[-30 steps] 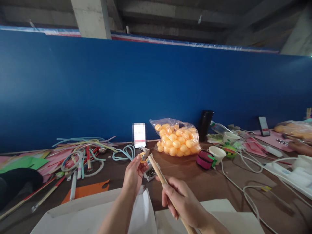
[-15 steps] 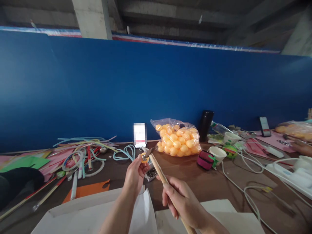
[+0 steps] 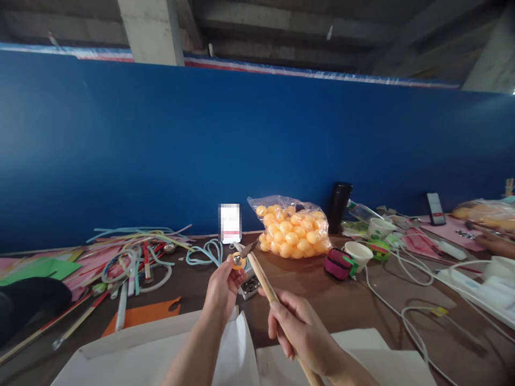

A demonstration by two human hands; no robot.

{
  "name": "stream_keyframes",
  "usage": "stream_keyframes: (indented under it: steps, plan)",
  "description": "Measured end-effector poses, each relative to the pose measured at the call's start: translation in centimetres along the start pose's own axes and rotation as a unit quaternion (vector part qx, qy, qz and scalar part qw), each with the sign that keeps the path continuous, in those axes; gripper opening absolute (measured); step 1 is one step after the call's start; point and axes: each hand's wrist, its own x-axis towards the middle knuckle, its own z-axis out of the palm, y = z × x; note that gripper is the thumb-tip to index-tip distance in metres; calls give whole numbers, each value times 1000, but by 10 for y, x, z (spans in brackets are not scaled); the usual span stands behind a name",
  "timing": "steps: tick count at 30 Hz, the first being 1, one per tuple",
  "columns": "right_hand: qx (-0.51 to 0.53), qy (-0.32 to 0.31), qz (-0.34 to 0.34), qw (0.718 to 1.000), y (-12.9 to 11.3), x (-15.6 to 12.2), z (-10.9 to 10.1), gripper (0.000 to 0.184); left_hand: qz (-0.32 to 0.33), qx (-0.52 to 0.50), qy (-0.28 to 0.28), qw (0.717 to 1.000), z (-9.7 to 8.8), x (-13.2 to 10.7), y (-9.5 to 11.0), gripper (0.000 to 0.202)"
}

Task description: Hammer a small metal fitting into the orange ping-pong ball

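My left hand point(image 3: 223, 287) is closed around an orange table tennis ball point(image 3: 242, 263), gripping it between thumb and fingers. A small shiny metal piece point(image 3: 237, 260) shows on the ball's near face; its exact kind is unclear. My right hand point(image 3: 295, 327) wraps round the wooden handle of a hammer point(image 3: 263, 279). The dark hammer head point(image 3: 247, 250) sits beside the metal piece, at the ball's upper right; whether it touches the ball cannot be made out. Behind my left fingers, partly hidden, lies a small box point(image 3: 250, 288) of little metal parts.
A clear bag of orange balls point(image 3: 295, 233) stands behind my hands. Paper cups point(image 3: 358, 254), a purple pouch point(image 3: 337, 264) and white cables point(image 3: 406, 316) lie to the right. Coloured strips and tubes point(image 3: 140, 252) are piled left. Another person's hand point(image 3: 497, 241) shows far right.
The hammer head has shifted slightly up and right, so more of the metal piece on the ball shows. Both hands keep their grips and have barely moved.
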Motion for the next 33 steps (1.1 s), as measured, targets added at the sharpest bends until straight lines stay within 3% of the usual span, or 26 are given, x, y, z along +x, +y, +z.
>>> stream_keyframes:
  steps: [10,33]
  plan:
    - [21,3,-18,1000,-2,-1,0,49,1,8,-2,1000,3,-1,1,6]
    - [1,-2,-5,1000,-3,-1,2,49,34,73,-6,997,-6,1,-3,34]
